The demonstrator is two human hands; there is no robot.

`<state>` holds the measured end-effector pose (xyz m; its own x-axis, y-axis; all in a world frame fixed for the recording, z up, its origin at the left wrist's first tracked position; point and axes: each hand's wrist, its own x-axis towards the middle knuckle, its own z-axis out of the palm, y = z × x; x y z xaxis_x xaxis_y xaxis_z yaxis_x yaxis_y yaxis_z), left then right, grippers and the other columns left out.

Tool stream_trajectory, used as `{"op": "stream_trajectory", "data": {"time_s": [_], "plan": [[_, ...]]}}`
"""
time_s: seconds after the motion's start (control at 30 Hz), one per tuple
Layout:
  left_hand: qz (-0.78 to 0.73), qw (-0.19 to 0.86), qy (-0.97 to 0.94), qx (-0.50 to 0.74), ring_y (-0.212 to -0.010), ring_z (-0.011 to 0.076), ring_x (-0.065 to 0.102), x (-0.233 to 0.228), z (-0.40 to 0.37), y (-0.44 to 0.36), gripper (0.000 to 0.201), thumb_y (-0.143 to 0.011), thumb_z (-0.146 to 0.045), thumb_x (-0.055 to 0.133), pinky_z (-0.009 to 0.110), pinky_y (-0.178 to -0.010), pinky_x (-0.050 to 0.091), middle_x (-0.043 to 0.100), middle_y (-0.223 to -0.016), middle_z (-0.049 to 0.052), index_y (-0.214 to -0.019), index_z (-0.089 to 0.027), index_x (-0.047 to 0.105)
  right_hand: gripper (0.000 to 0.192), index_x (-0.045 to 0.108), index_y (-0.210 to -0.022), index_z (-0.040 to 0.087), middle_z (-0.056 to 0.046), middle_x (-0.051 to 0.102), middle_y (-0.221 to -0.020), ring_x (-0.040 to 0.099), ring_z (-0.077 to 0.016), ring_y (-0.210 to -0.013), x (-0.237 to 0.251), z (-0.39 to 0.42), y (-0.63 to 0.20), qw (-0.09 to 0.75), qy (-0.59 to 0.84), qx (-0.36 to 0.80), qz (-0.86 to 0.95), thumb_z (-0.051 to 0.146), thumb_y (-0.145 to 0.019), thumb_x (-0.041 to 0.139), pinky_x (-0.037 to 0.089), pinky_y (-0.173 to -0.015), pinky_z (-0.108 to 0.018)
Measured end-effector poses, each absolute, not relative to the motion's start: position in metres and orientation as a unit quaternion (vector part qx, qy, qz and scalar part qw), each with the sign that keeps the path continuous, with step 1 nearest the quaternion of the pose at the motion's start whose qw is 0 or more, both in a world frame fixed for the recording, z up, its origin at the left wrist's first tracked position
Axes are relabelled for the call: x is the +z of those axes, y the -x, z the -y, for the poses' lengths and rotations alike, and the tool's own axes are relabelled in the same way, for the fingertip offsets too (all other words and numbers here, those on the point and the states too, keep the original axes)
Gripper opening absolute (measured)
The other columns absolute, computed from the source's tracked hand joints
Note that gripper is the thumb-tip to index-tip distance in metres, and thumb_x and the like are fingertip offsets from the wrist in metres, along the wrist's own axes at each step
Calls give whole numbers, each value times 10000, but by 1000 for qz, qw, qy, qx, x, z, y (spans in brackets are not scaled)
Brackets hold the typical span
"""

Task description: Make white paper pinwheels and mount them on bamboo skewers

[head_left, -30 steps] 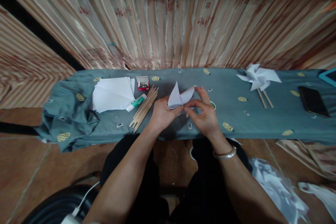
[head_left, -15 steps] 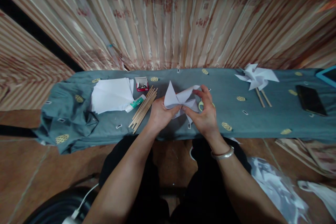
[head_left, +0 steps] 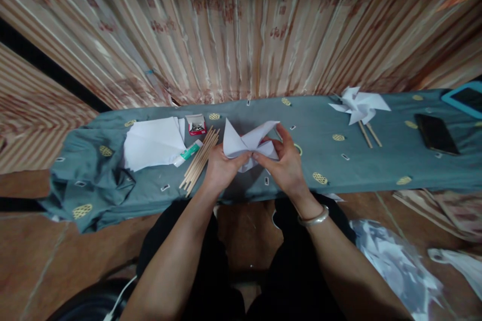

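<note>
A white paper pinwheel [head_left: 251, 143] is held between both hands over the front middle of the cloth-covered table. My left hand [head_left: 222, 168] grips its left side, thumb pressed near the centre. My right hand [head_left: 284, 163] has its thumb at the centre too, while its fingers curl behind the right-hand blades. Left of my left hand lies a bundle of thin wooden sticks [head_left: 199, 160]. Beside them are a green and white tube [head_left: 188, 153] and a small red box [head_left: 196, 125] of shiny metal bits. Part of a pale green ring [head_left: 298, 149] shows behind my right hand.
A stack of white paper [head_left: 154, 143] lies on the left of the table [head_left: 320, 160]. Finished pinwheels [head_left: 359, 105] on sticks, a dark phone [head_left: 437, 134] and a blue-framed device [head_left: 467, 100] lie to the right. A clear bag of paper scraps [head_left: 395, 266] is on the floor.
My right fingers have moved from the top of the right blade down behind the pinwheel. Both thumbs stay at its centre. The whole view has shifted slightly.
</note>
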<state>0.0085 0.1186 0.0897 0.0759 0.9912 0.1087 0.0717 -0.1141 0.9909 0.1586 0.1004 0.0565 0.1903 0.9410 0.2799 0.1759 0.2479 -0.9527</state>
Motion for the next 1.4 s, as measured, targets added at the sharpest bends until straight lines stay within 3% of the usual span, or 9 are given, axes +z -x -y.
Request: {"op": "stream_trajectory", "data": {"time_s": [0.3, 0.7, 1.13, 1.4], "plan": [[-486, 470, -548, 493, -691, 202, 694, 94, -116, -13, 180, -598, -203, 748, 260, -616, 556, 749, -734, 57, -751, -109, 731, 946, 365, -1372, 197, -43, 701, -840, 693, -256, -742, 72, -100, -164, 547, 515, 472, 462, 443, -590, 837, 589, -746, -455], [-485, 484, -538, 491, -734, 212, 704, 90, -117, -12, 212, -609, -211, 750, 275, -652, 562, 762, -793, 55, -798, -114, 741, 950, 358, -1364, 216, -29, 697, -832, 693, -250, -743, 70, -101, -159, 570, 504, 486, 429, 400, -575, 854, 594, -714, -427], [-476, 473, -563, 482, -760, 216, 703, 79, -120, -8, 225, -660, -281, 727, 291, -675, 557, 760, -815, 54, -815, -120, 745, 650, 497, -1122, 233, -28, 716, -836, 695, -233, -732, 75, -99, -155, 573, 512, 457, 448, 397, -589, 833, 572, -653, -364], [-474, 485, -551, 487, -733, 214, 698, 78, -121, -8, 226, -636, -273, 740, 275, -628, 558, 757, -793, 62, -800, -117, 745, 620, 504, -1079, 227, -25, 710, -840, 693, -224, -739, 74, -100, -156, 564, 509, 464, 456, 406, -587, 835, 577, -687, -364]]}}
